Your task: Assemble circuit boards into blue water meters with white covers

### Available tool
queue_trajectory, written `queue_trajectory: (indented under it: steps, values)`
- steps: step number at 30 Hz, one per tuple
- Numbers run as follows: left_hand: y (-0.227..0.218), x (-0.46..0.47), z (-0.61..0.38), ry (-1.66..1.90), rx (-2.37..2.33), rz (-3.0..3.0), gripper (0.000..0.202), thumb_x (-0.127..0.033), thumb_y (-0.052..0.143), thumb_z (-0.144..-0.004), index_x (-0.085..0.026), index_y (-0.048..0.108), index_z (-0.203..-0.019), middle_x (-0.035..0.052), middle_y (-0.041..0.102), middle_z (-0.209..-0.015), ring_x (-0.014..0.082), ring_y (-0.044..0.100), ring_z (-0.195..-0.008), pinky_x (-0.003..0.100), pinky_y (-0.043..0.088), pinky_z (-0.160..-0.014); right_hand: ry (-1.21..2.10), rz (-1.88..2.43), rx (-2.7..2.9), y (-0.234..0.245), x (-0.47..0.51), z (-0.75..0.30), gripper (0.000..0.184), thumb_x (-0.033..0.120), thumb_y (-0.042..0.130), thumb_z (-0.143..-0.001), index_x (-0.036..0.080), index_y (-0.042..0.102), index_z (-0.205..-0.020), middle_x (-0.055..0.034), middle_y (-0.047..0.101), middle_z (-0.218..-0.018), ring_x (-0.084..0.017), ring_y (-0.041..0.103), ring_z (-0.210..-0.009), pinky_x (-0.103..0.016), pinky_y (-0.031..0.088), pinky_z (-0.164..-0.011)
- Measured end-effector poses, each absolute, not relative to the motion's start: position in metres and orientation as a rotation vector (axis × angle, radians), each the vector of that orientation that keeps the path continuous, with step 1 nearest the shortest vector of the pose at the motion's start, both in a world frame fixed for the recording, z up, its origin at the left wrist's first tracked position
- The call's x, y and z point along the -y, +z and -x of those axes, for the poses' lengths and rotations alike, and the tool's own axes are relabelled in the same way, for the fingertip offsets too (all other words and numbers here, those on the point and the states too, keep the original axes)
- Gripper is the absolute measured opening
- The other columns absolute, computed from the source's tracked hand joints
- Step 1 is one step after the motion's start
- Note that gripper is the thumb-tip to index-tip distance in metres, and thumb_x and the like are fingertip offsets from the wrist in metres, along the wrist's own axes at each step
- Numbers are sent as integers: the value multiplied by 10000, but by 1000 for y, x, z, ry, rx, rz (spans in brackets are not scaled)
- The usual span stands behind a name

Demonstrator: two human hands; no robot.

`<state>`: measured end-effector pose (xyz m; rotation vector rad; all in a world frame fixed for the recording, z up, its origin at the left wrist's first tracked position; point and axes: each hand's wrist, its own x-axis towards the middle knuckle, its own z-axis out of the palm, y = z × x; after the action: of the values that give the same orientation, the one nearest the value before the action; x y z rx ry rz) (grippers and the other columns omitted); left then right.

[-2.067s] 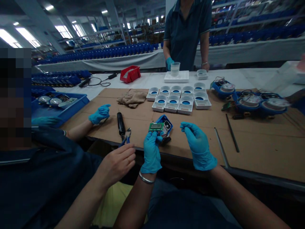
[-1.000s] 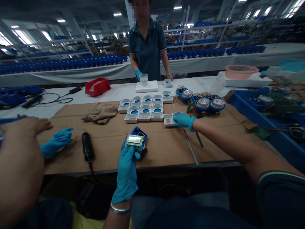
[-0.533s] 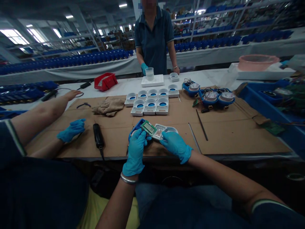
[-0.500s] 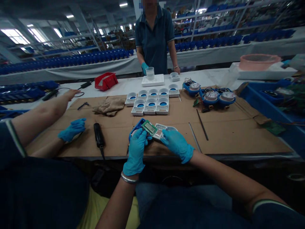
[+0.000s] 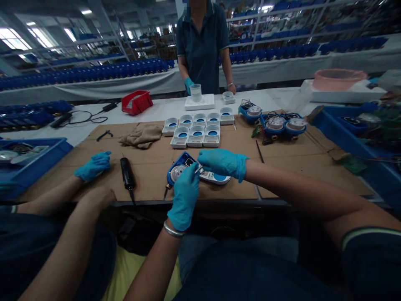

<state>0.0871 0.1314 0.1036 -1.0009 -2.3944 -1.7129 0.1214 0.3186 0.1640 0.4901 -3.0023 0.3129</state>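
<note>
My left hand (image 5: 184,196), in a blue glove with a silver bangle at the wrist, is closed on a small circuit board (image 5: 198,168), turned nearly edge-on and mostly covered by fingers. My right hand (image 5: 219,162), gloved too, pinches right at the board's upper end; what lies between its fingertips is hidden. Behind the left fingers sits a blue meter housing (image 5: 178,161) with a round clear-topped part and dark electronics inside. A white plastic cover (image 5: 216,179) with a blue round window lies beneath the right hand, beside the housing.
White covers (image 5: 197,134) stand in rows ahead. Blue meter housings (image 5: 275,123) stand at right, near a blue bin (image 5: 344,138). On the left are a black electric screwdriver (image 5: 127,173), a cloth (image 5: 140,136) and a co-worker's gloved hand (image 5: 92,166). Another person (image 5: 203,50) stands opposite.
My right hand has left the white cover and moved up to the board in my left hand. The board has turned from face-up to nearly edge-on. The left co-worker's bare hand has drawn back.
</note>
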Motion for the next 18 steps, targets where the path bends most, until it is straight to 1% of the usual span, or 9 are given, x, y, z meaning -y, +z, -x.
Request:
queue_trajectory:
  steps: [2,3,5,7,9,11,14,16,18]
  values:
    - [94,-126,-106,-1541,2311,1018,423,-231,581,-890,-240,610,-1312,105,622,-1345,270,576,-1237,408,424,-1074,290,-506,2971,159,-329,-123,170,181,583,-920,125,692,-1037,-128,673,-1060,-202,635,-899,-303,478,-767]
    - [87,-127,-117,-1449,2309,1104,445,-211,552,-902,-246,584,-1344,107,597,-1380,271,569,-1252,406,429,-1072,315,-537,2953,155,-335,-123,165,158,582,-913,124,694,-1029,-127,669,-1073,-199,635,-917,-308,486,-784]
    - [71,-136,-137,-1231,2390,1393,452,-151,478,-914,-249,585,-1343,117,593,-1384,270,623,-1171,399,479,-1010,432,-623,2895,144,-346,-122,172,129,568,-907,135,701,-1016,-116,663,-1097,-190,634,-963,-313,501,-826]
    - [59,-155,-152,-1036,2515,1551,485,-115,430,-916,-220,544,-1376,146,567,-1405,268,648,-1110,399,510,-952,589,-659,2804,131,-356,-122,187,135,544,-917,147,704,-1014,-108,664,-1105,-182,633,-1000,-319,509,-866]
    - [52,-173,-157,-938,2605,1528,475,-160,456,-928,-181,495,-1400,176,553,-1400,274,633,-1115,404,509,-944,745,-626,2708,119,-361,-124,191,173,536,-929,156,703,-1020,-107,669,-1109,-182,637,-1017,-329,518,-888]
    - [50,-183,-155,-892,2634,1501,425,-257,512,-934,-159,523,-1347,182,595,-1314,280,625,-1092,409,504,-934,876,-561,2624,109,-364,-127,181,222,561,-923,162,702,-1020,-107,679,-1099,-186,645,-1010,-342,525,-896]
    - [50,-176,-144,-841,2638,1496,319,-365,537,-935,-145,617,-1150,161,659,-1115,284,630,-993,416,501,-877,999,-456,2560,96,-365,-133,166,263,619,-894,173,710,-1000,-94,697,-1060,-194,656,-990,-364,522,-917]
    - [47,-164,-135,-835,2620,1468,290,-401,530,-940,-152,637,-1045,145,671,-1039,277,630,-953,409,494,-851,1047,-398,2563,88,-365,-135,160,277,639,-886,180,718,-986,-88,704,-1056,-198,659,-987,-368,520,-915]
    - [42,-153,-127,-860,2576,1474,270,-411,533,-942,-171,638,-1005,124,677,-1011,258,632,-932,391,491,-837,1052,-351,2584,80,-365,-136,158,287,657,-878,179,730,-968,-89,708,-1049,-200,663,-960,-354,521,-881]
